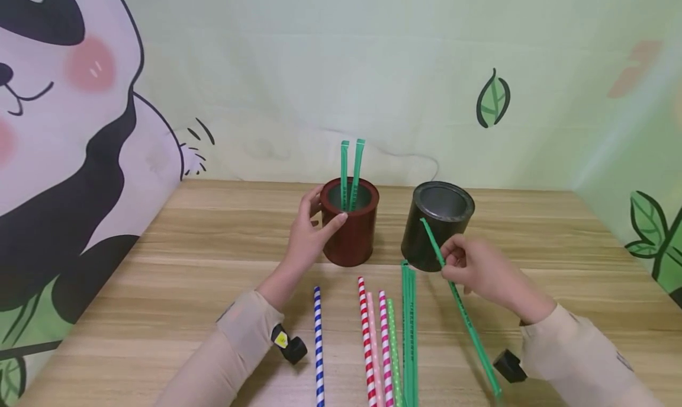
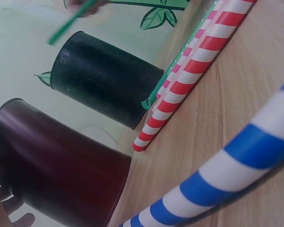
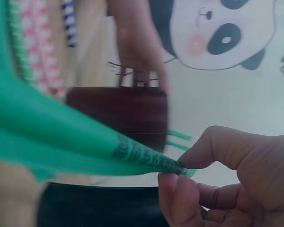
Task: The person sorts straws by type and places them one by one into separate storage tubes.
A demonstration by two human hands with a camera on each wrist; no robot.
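Observation:
My left hand (image 1: 314, 224) grips a dark red can (image 1: 348, 241) from its left side, thumb at the rim. Two green paper-wrapped straws (image 1: 344, 170) stand upright in that can. Between thumb and fingers, my right hand (image 1: 479, 271) pinches another green wrapped straw (image 1: 471, 327), tilted, its upper end in front of a black can (image 1: 426, 241). In the right wrist view the pinched straw (image 3: 109, 142) runs large across the left, with dark print on it. The left wrist view shows the red can's side (image 2: 57, 161) and only part of the left hand's fingers.
Several green wrapped straws (image 1: 409, 330) lie below the black can. Beside them are a green dotted straw (image 1: 393, 348), a pink-striped straw (image 1: 385, 342), a pale pink straw (image 1: 374, 348) and a red-striped straw (image 1: 365, 336). Farther left lies a blue-striped straw (image 1: 318, 342) on the wooden table (image 1: 186, 265).

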